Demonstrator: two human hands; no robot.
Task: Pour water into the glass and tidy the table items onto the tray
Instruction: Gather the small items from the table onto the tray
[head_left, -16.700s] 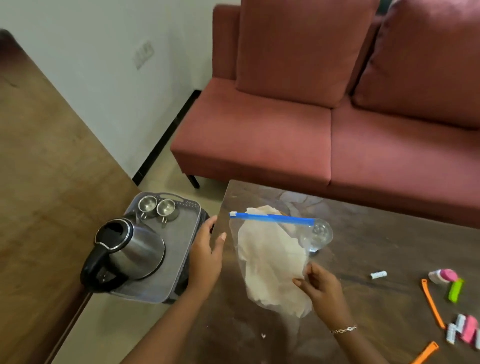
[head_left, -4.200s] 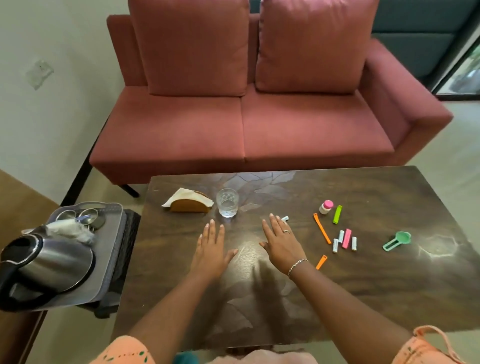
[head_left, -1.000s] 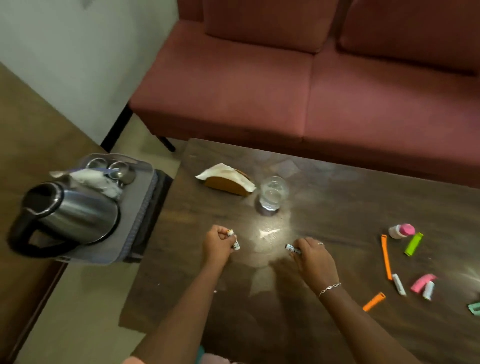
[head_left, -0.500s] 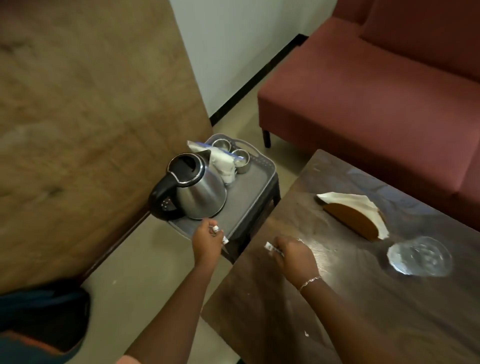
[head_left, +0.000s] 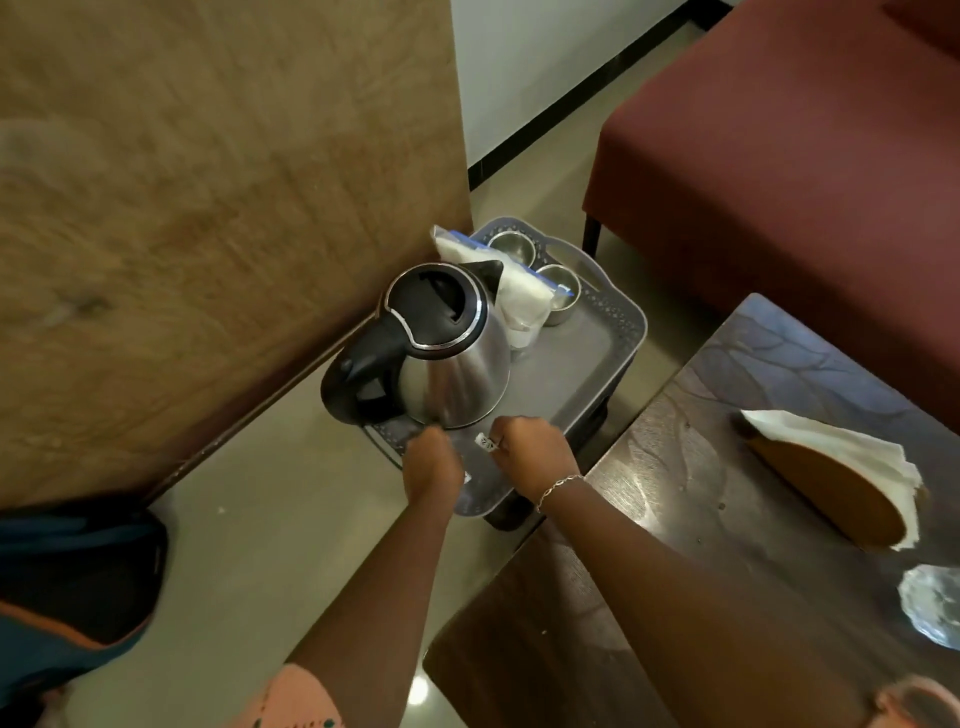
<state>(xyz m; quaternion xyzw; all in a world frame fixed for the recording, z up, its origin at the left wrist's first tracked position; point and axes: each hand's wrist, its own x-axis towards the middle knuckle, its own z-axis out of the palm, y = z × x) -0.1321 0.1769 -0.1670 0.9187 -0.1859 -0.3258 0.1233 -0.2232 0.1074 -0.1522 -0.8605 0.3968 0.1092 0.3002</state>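
Both hands are hanging over the near end of the grey plastic tray (head_left: 597, 358) with the patterned rim. The left hand (head_left: 434, 465) is curled closed, with something small and white showing at its underside; what it is, I cannot tell. The right hand (head_left: 535, 454) is also closed, pinching a small white patterned roll (head_left: 484, 441) between its fingertips, just above the tray floor. A thin silver bracelet (head_left: 558, 486) is circling the right wrist.

Just beyond the knuckles, the stainless steel electric kettle (head_left: 441, 353) with the black lid and handle is standing upright on the tray. Farther from the hands, past the kettle's spout, a clear zip bag of white paper (head_left: 519, 296) is lying against two small steel cups (head_left: 558, 291) at the tray's far end.

To the right of the right forearm, the dark wooden counter (head_left: 675, 545) is carrying a brown wooden napkin holder (head_left: 831, 488) with white napkins, and a clear drinking glass (head_left: 930, 603) is sitting near the picture's right edge.
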